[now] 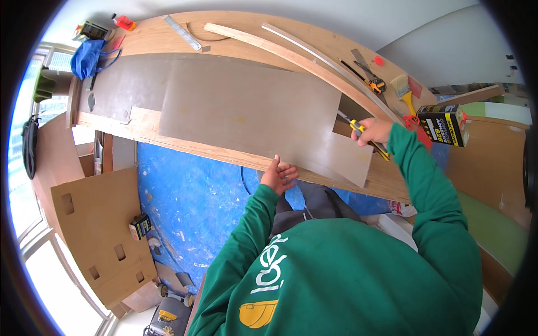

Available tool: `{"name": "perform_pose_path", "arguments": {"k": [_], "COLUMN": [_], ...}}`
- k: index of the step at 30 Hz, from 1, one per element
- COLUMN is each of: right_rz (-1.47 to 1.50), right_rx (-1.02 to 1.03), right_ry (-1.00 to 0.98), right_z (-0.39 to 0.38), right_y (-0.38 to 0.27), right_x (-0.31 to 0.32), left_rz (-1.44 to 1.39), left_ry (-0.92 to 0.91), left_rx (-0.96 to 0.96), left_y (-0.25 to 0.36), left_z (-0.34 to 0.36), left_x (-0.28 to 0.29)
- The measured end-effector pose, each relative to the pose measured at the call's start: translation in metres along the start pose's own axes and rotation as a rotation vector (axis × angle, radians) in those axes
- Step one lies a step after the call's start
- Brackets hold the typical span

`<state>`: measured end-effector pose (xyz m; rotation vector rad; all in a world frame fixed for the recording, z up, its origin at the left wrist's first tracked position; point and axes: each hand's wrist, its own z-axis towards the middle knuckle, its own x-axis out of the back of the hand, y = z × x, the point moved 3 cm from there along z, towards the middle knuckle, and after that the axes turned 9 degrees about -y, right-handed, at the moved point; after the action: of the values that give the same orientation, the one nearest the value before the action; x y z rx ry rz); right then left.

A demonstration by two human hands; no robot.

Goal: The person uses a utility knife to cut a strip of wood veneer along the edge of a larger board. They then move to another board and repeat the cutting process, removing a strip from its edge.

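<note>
Clearly, the containers sit toward the edges of the workspace: a black-and-yellow can (443, 124) with a red cap on the right, just beyond the right forearm, and a smaller dark can (140, 226) low on the left, beside a brown panel (101, 224) with cut-out slots. At the far left, a blue bag (88, 58) slumps near a red bottle (124, 22). What any of them contains is hidden.

Across the wooden bench (151, 42), directly ahead of the person, lies a smooth grey-brown sheet (246, 112), its right end close to the right hand (372, 132). That hand grasps a yellow-and-black tool (383, 152), fingers wrapped round the handle and slim metal tip pointing far and left; the elbow is bent, out to the right. The left hand (279, 176) grips nothing: thumb raised, fingers spread, it is at the sheet's near edge, though I cannot tell whether it touches.
</note>
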<state>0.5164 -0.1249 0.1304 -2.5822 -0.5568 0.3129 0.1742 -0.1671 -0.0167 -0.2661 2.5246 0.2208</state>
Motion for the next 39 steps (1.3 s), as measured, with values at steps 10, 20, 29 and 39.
{"name": "perform_pose_path", "arguments": {"k": [10,20,29,39], "right_rz": [-0.196,0.247,0.092,0.326], "right_rx": [-0.12,0.218,-0.291,-0.386], "right_ry": [0.091,1.09,0.983,0.967], "right_z": [-0.103,-0.154,-0.156,-0.152], "right_y": [-0.054,0.192,0.416,0.593], "right_x": [-0.036,-0.062,-0.266,-0.285], "left_rz": [-0.225,0.559,1.235,0.949], "left_ry": [-0.241,-0.038,0.333,-0.292], "left_rx": [-0.434,-1.092,-1.576,-1.439], "left_y": [0.073,0.132,0.112,0.12], "left_z": [-0.054,-0.238,-0.304,-0.351], "left_x": [0.015,-0.092,-0.176,-0.33]}}
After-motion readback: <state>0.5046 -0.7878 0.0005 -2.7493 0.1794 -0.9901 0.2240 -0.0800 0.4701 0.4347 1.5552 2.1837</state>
